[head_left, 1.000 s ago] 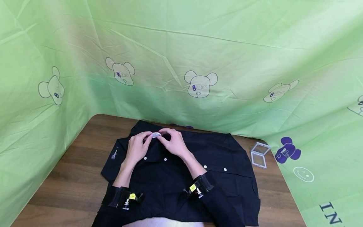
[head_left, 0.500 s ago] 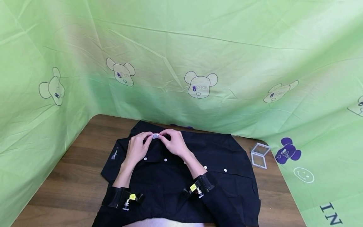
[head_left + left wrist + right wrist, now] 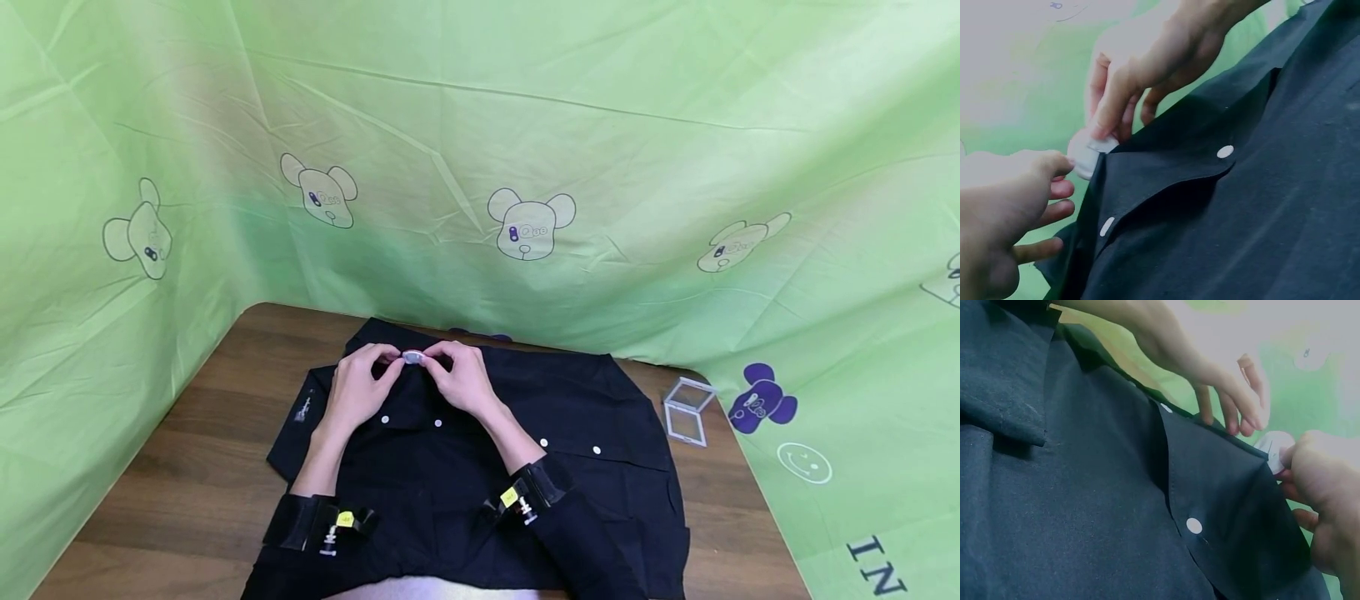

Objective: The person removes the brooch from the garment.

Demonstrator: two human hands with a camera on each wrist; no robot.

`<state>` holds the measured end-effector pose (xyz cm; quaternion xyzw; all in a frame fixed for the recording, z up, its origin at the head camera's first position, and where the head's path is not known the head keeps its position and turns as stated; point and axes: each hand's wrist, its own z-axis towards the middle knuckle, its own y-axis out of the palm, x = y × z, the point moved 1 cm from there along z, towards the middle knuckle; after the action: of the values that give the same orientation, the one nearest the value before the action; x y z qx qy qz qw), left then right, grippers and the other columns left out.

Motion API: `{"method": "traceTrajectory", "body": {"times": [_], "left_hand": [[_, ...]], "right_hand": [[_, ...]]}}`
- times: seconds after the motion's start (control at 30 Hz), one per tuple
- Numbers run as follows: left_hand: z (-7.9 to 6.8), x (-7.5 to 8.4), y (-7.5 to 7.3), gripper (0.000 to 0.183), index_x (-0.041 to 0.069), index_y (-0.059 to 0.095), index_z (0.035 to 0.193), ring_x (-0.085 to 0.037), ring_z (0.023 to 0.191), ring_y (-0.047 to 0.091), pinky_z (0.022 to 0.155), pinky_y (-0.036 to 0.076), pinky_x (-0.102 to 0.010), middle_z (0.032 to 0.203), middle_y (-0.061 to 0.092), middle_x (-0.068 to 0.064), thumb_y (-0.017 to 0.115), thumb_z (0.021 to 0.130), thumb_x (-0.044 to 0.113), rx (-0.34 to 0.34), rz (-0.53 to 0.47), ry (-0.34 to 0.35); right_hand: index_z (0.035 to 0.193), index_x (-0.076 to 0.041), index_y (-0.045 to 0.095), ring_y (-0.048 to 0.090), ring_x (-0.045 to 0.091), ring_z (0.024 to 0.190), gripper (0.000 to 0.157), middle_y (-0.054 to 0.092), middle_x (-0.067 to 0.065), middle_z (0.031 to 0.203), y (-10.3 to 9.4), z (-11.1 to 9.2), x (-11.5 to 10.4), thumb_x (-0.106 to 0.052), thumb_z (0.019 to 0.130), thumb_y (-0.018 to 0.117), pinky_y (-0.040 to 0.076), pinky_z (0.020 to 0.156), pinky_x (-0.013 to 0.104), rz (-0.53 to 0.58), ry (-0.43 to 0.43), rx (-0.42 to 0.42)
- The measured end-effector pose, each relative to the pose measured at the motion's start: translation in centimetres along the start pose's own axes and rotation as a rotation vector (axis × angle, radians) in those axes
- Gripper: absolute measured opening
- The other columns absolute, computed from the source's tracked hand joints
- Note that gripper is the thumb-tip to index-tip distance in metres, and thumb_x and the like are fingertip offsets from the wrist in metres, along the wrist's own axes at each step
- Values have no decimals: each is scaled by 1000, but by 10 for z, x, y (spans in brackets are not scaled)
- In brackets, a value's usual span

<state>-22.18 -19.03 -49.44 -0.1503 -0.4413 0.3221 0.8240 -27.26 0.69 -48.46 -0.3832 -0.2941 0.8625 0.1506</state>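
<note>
Head view: a disc (image 3: 412, 357) is pinched between both hands (image 3: 358, 390) (image 3: 463, 382) at the collar (image 3: 408, 392); slipping from the fingertips is risked.

Green bear-print cloth (image 3: 525, 125) walls in a brown wooden table (image 3: 210, 433)
</note>
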Motion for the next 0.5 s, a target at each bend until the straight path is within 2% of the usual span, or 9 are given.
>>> {"method": "traceTrajectory", "body": {"times": [0.1,0.23,0.5], "left_hand": [[-1,0,-2,13,11,78,97,-15,84,65,73,51,-40,89,72,1,80,89,21,-35,9,-1],[-2,-1,-1,18,11,79,99,-17,88,65,76,52,-43,93,73,-1,82,87,23,-97,39,12],[-5,-2,4,16,13,81,99,-18,90,64,74,53,-44,98,75,1,81,89,25,-151,91,13]], "right_hand": [[94,-12,82,69,11,89,8,79,-1,92,0,-1,1,-17,90,78,56,75,38,-4,11,11],[94,-13,82,68,9,88,7,79,-2,92,0,-1,1,-18,91,78,55,74,36,-10,17,14],[92,-12,82,67,8,83,7,78,-2,90,0,0,-2,-18,91,78,56,71,43,17,12,9]]}}
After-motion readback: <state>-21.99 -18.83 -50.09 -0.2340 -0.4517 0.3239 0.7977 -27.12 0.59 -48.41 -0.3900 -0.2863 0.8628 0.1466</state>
